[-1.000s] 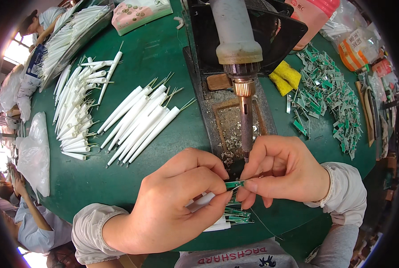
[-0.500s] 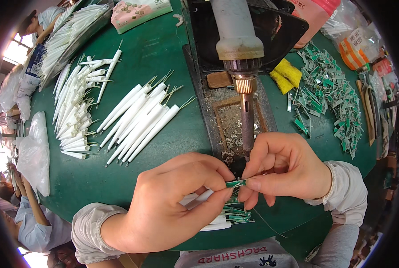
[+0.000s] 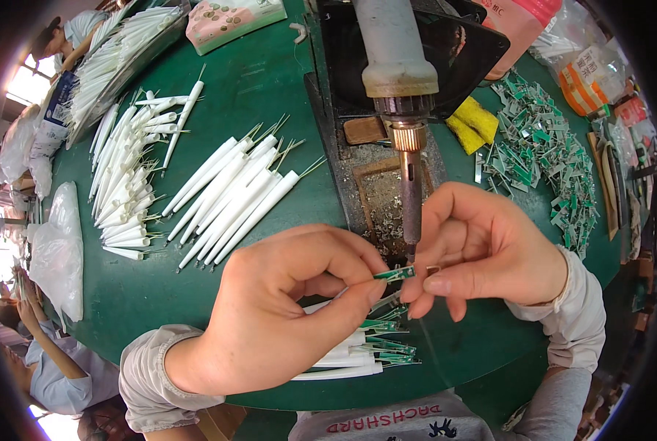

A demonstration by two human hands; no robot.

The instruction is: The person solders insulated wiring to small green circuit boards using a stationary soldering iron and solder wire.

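My left hand is closed, thumb and forefinger pinching a small green circuit board. Just above the board's right end points the tip of a fixed soldering iron; whether they touch is unclear. Beside the iron, my right hand is closed in a pinch with a tiny brownish piece at its fingertips, too small to name. A thin, blurred strand runs down below that hand. Under my left hand lie white tapered tubes with wired green boards at their ends, partly hidden.
White tubes with wire ends lie in groups on the green table. Loose green boards are heaped at the right, near a yellow sponge. The iron's dark stand takes up the middle. Co-workers sit at left.
My right hand has moved up and right, away from the board's end. My left hand has risen slightly, bringing the board up close to the iron's tip.
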